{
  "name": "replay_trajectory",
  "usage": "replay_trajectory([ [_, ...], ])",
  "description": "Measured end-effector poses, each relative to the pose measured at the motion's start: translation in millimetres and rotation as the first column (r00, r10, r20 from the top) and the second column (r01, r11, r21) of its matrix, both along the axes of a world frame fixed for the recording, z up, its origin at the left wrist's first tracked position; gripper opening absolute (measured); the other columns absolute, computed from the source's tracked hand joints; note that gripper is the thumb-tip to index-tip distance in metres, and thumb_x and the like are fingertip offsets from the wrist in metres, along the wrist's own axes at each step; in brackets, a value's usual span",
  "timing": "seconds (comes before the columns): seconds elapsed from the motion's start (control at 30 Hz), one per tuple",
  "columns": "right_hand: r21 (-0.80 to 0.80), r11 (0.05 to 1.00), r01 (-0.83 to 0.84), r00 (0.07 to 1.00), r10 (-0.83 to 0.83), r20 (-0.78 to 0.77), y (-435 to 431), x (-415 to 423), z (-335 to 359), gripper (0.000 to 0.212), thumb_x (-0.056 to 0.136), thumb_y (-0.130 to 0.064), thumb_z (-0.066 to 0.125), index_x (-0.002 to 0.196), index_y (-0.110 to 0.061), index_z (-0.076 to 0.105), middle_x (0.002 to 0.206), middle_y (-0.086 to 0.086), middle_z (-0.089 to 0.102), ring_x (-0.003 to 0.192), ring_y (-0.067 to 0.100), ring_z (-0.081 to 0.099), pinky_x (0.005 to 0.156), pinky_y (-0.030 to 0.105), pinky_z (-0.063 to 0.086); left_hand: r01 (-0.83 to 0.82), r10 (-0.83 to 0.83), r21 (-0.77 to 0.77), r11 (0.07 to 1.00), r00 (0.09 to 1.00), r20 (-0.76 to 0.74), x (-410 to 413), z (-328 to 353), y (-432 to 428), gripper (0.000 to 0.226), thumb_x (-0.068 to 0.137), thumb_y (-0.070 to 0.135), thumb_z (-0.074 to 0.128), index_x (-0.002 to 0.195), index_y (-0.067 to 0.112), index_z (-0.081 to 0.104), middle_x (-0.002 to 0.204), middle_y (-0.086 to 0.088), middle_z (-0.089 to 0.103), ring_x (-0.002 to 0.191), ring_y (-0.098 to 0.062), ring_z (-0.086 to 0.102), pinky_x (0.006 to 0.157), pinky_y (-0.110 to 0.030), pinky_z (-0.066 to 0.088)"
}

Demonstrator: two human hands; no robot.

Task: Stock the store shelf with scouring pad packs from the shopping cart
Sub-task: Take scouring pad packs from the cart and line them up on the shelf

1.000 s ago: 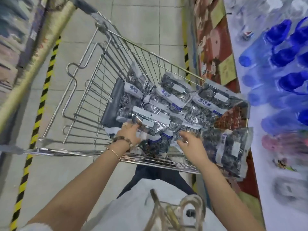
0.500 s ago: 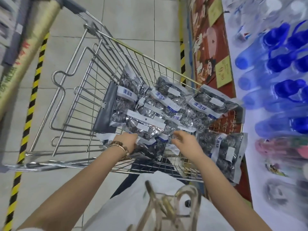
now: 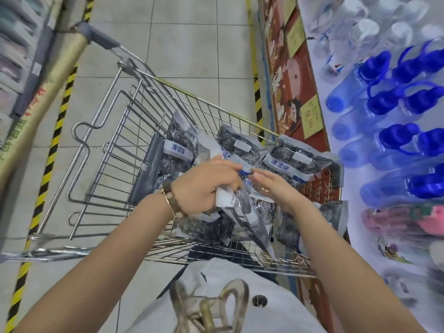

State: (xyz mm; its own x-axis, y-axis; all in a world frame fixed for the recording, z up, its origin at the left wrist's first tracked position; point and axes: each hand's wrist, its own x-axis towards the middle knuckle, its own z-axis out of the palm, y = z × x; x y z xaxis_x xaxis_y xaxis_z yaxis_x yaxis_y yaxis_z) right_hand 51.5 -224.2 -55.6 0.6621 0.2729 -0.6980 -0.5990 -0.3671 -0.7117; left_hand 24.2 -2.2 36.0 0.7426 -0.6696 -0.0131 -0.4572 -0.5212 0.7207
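The scouring pad packs (image 3: pixel 283 162) lie heaped in the shopping cart (image 3: pixel 115 150), so most stocking seems left; none shows on the shelf (image 3: pixel 360 188) to the right. The left hand (image 3: pixel 206 186) is clenched around a bunch of packs (image 3: pixel 240 207) lifted above the heap. The right hand (image 3: pixel 276 188), fingers loosely spread, touches the packs beside it.

Scouring pad packs (image 3: pixel 287 162) lie in cart (image 3: pixel 101 150), shelf (image 3: pixel 384 140) right.

Both hands reach forward, left hand (image 3: pixel 207 183) fisted closed, right hand (image 3: pixel 276 186) flat with fingers extended
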Motion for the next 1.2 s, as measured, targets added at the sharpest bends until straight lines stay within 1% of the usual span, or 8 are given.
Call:
replay_trajectory([
  [0.1, 0.081, 0.993, -0.082, 0.994, 0.087, -0.058, 7, 11, -11, 0.065, 0.073, -0.071, 0.061, 0.129, -0.038, 0.052, 0.131, -0.013, 0.057, 0.125, 0.011, 0.049, 0.111, 0.045, 0.031, 0.016, 0.000, -0.146, 0.989, 0.995, 0.104, 10, 7, -15, 0.025, 0.079, 0.010, 0.061, 0.078, 0.030, 0.047, 0.107, 0.001, 0.067, 0.125, -0.017, 0.043, 0.110, -0.047, 0.027],
  [0.23, 0.133, 0.984, -0.117, 0.986, 0.131, -0.101, 30, 18, 4, 0.023, 0.095, -0.048, 0.045, 0.110, -0.036, 0.057, 0.100, -0.015, 0.070, 0.101, 0.005, 0.064, 0.091, 0.027, 0.049, -0.030, 0.057, -0.205, 0.978, 0.990, 0.126, 17, 5, -20, 0.032, 0.078, 0.002, 0.048, 0.086, 0.032, 0.045, 0.124, 0.004, 0.055, 0.131, -0.014, 0.035, 0.112, -0.036, 0.023],
  [0.43, -0.036, 0.995, 0.094, 0.992, -0.097, -0.080, 13, 11, -15, 0.029, 0.088, -0.048, 0.057, 0.091, -0.022, 0.069, 0.100, 0.000, 0.069, 0.097, 0.020, 0.062, 0.092, 0.036, 0.043, -0.512, 0.501, -0.193, 0.837, 0.859, -0.107, 20, -35, 4, 0.053, 0.076, 0.000, 0.065, 0.097, 0.047, 0.048, 0.139, 0.011, 0.033, 0.131, -0.012, 0.030, 0.101, -0.022, 0.030],
  [0.53, -0.050, 0.975, 0.218, 0.976, -0.218, -0.011, 10, 5, -19, 0.029, 0.089, -0.042, 0.059, 0.093, -0.016, 0.071, 0.096, -0.003, 0.068, 0.095, 0.015, 0.060, 0.092, 0.031, 0.039, -0.723, 0.569, -0.264, 0.638, 0.674, -0.472, 9, -58, 2, 0.063, 0.082, -0.001, 0.061, 0.123, 0.039, 0.037, 0.137, 0.008, 0.038, 0.124, -0.011, 0.042, 0.096, -0.025, 0.042],
  [0.6, -0.061, 0.927, 0.370, 0.928, -0.366, 0.074, 12, 6, -19, 0.032, 0.091, -0.034, 0.059, 0.090, -0.003, 0.068, 0.082, 0.001, 0.066, 0.079, 0.014, 0.059, 0.076, 0.029, 0.041, -0.862, 0.541, -0.151, 0.484, 0.430, -0.723, 3, -68, -5, 0.046, 0.087, 0.017, 0.055, 0.128, 0.025, 0.036, 0.127, 0.001, 0.048, 0.115, -0.021, 0.051, 0.087, -0.030, 0.048],
  [0.7, -0.079, 0.821, 0.565, 0.815, -0.541, 0.208, 13, 10, -20, 0.037, 0.091, -0.031, 0.060, 0.076, 0.002, 0.055, 0.073, 0.010, 0.049, 0.069, 0.019, 0.044, 0.058, 0.029, 0.031, -0.882, 0.312, 0.058, 0.467, 0.103, -0.945, -11, -82, -17, 0.074, 0.075, 0.061, 0.040, 0.135, 0.016, 0.039, 0.131, -0.014, 0.048, 0.120, -0.033, 0.046, 0.093, -0.050, 0.043],
  [0.87, -0.133, 0.738, 0.662, 0.716, -0.570, 0.403, 25, 18, -11, 0.051, 0.091, -0.035, 0.059, 0.059, -0.016, 0.024, 0.057, -0.001, 0.023, 0.054, 0.016, 0.022, 0.057, 0.032, 0.018, -0.794, 0.461, 0.180, 0.581, 0.139, -0.877, -19, -103, -30, 0.115, 0.049, 0.074, 0.068, 0.142, 0.020, 0.027, 0.145, -0.002, 0.034, 0.129, -0.025, 0.038, 0.106, -0.052, 0.033],
  [1.2, -0.051, 0.705, 0.707, 0.678, -0.657, 0.330, 81, -18, -20, 0.041, 0.095, -0.031, 0.053, 0.063, -0.015, 0.035, 0.058, -0.002, 0.032, 0.053, 0.012, 0.026, 0.051, 0.026, 0.024, -0.888, 0.802, 0.372, 0.272, -0.005, -0.598, -13, -117, -7, 0.086, 0.066, 0.045, 0.076, 0.134, 0.008, 0.040, 0.133, -0.005, 0.047, 0.121, -0.028, 0.047, 0.099, -0.041, 0.042],
])
